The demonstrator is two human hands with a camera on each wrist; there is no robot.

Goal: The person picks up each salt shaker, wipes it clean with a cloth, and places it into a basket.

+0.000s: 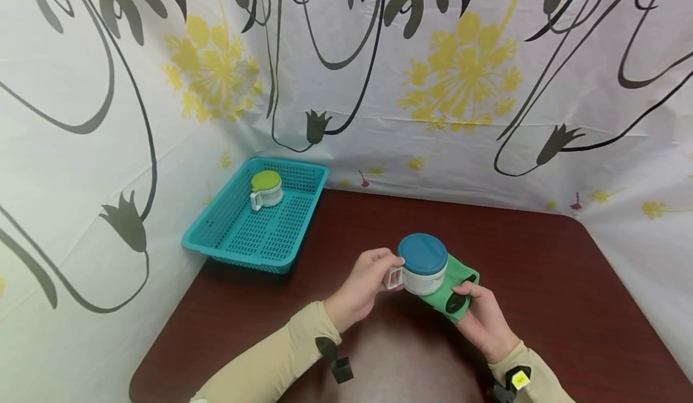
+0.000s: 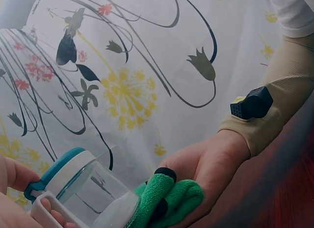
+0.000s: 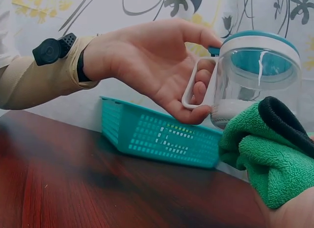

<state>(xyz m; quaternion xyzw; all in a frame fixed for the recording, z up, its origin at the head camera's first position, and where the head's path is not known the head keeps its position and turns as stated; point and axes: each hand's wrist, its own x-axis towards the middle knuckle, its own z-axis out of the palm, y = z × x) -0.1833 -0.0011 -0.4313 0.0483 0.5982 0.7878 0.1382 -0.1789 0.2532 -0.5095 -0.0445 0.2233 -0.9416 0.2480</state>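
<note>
My left hand [image 1: 364, 283] grips the white handle [image 3: 191, 84] of a clear seasoning jar [image 1: 425, 281] with a blue lid [image 1: 423, 254]. Its thumb lies by the lid's edge, and the lid sits closed on the jar. White shows at the bottom of the jar in the right wrist view; whether this is contents or base I cannot tell. A folded green cloth [image 3: 267, 157] with black edging is held in my right hand [image 1: 483, 319], thumb on top. The cloth touches the jar's lower side, opposite the handle.
A turquoise plastic basket [image 1: 216, 248] stands at the back left of the dark red table [image 1: 541, 258]. Inside it is a second jar [image 1: 269, 195] with a green lid and white handle. Patterned white curtains [image 1: 346, 78] hang behind and beside the table.
</note>
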